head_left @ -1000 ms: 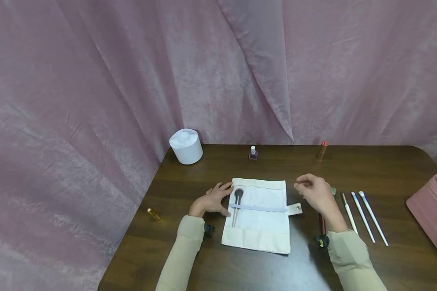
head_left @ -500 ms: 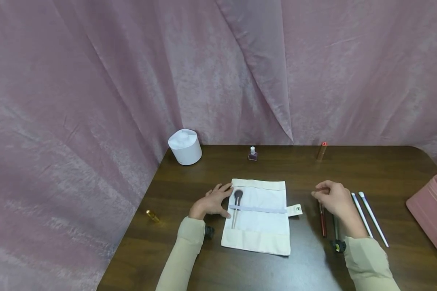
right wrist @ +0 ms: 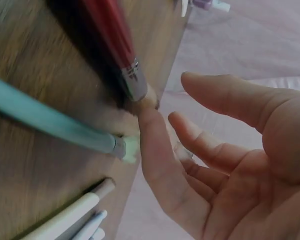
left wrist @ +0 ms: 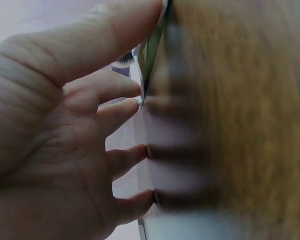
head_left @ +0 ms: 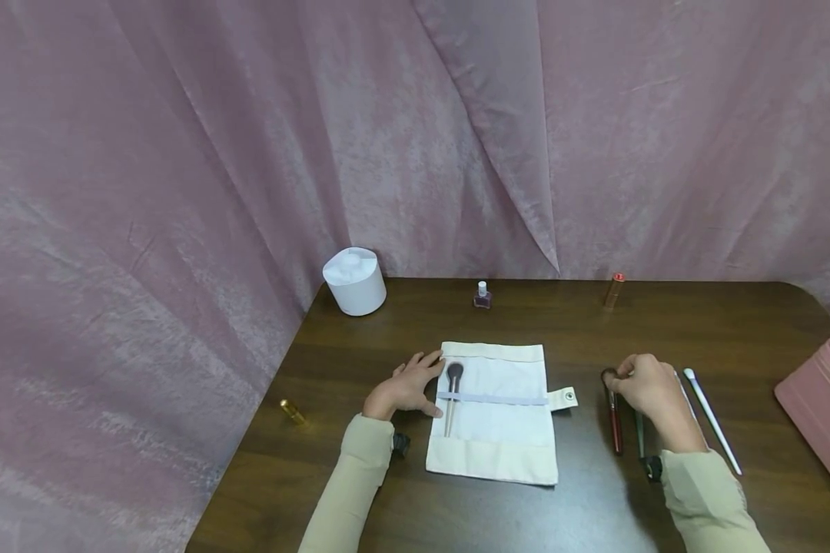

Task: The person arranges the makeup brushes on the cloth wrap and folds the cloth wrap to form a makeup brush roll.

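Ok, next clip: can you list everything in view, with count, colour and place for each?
table: one, dark brown wood, fills the lower frame
curtain: pink, hangs behind and to the left
brush roll: one, cream cloth, opened flat at centre
grey brush: one, tucked under the roll's band, left side
red brush: one, on the table right of the roll
teal brush: one, beside the red brush
white brushes: at least two, right of the hand
white tub: one, back left corner
nail polish: one, purple, back centre
copper tube: one, back right
gold tube: one, left edge
pink case: one, far right
left hand: flat on the roll's left edge
right hand: fingertip touches the red brush's tip
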{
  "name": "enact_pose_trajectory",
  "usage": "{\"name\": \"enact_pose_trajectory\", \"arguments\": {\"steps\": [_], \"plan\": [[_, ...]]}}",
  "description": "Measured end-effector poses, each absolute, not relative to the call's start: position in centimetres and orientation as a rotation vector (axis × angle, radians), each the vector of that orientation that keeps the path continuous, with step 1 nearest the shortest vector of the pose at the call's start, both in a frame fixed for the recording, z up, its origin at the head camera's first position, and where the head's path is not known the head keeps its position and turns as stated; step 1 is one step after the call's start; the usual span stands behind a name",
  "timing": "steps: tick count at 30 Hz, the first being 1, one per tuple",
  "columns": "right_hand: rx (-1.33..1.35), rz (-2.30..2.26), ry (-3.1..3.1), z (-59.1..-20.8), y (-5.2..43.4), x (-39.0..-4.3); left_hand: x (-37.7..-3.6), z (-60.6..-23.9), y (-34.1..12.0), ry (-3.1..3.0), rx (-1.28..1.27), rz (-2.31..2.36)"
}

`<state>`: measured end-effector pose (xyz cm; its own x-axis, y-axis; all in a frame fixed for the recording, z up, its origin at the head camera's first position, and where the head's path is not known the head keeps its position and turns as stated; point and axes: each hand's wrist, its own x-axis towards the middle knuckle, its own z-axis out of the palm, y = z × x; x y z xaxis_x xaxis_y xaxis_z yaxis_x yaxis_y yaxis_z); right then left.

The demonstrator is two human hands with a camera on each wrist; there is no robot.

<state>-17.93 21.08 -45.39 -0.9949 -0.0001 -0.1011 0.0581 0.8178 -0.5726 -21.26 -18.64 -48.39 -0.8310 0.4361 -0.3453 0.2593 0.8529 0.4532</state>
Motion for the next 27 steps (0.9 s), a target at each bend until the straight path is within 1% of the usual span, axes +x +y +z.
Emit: {"name": "enact_pose_trajectory", "arguments": {"steps": [6,18,27], "plan": [[0.002,-0.896,2.946,-45.9,21.1,-17.8,-21.3,-48.4,-18.7,2.581,0.505,0.572],[0.1,-0.862,2.85,-46.3,20.4,-17.9,-20.9,-48.6,-18.7,2.58,0.495,0.588],[0.104,-0.82,2.796,-46.2,20.0,-18.2,-21.0,-48.4,-18.7,2.588,0.5,0.583]]}}
